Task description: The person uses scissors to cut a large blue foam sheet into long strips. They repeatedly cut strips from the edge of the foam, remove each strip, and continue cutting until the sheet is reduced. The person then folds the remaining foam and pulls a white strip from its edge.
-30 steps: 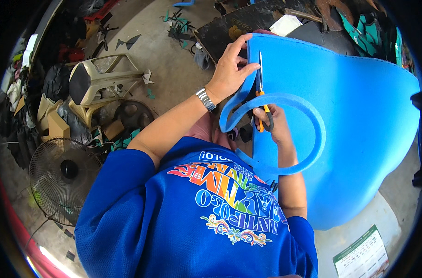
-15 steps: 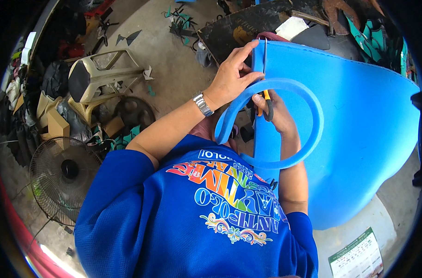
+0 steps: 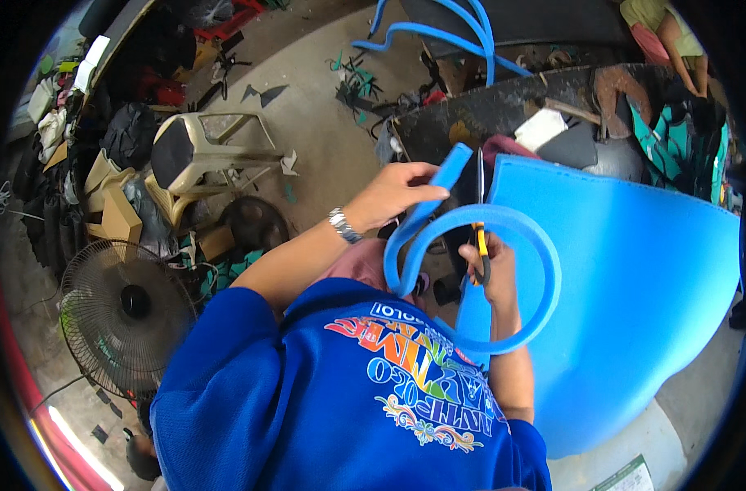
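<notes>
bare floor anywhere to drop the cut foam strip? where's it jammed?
Bare concrete floor shows between the overturned beige plastic chair and the dark workbench, with small scraps on it. A pale strip of floor lies below the blue foam sheet. Crowded: the pile along the left wall, around the standing fan, and the cluttered bench top.

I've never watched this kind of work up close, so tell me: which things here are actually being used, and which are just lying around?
In use:
- left hand gripping the curled blue foam strip
- right hand holding the scissors
- big blue foam sheet

Lying about:
- standing fan
- tipped beige plastic chair
- loose blue strips on the floor
- dark worktable with scraps
</notes>
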`<state>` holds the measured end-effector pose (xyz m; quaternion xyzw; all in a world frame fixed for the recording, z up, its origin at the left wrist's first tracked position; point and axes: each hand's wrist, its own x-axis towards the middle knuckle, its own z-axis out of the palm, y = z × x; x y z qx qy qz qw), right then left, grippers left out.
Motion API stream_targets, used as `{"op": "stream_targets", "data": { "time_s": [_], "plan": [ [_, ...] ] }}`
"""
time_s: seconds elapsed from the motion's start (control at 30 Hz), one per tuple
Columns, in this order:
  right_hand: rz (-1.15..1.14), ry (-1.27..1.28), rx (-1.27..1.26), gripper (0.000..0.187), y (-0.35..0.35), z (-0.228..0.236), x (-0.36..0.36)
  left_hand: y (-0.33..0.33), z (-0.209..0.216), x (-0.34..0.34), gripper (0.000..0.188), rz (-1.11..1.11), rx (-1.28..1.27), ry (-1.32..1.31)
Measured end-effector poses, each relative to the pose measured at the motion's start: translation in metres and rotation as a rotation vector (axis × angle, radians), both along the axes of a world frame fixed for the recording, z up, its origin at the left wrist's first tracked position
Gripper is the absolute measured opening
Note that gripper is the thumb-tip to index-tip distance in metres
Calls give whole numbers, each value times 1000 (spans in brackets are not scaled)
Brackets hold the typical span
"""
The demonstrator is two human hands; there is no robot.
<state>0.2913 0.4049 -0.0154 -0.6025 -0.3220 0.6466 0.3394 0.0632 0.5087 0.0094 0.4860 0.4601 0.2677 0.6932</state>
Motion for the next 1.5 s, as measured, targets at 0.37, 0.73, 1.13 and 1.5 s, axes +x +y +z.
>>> {"op": "stream_targets", "data": {
  "time_s": [0.37,0.73,1.13,1.5],
  "plan": [
    [73,133,5,22,15,-5,13,283,154,-265,20,1110,1005,-108],
    [54,80,-72,36,5,14,-1,357,141,-1,18,568,1841,418],
    [4,23,-28,39,-15,-14,-17,304,-135,107,38,-705,1006,626],
    [32,-79,6,41,-13,-11,-20,304,-178,105,33,-601,916,909]
  ]
}}
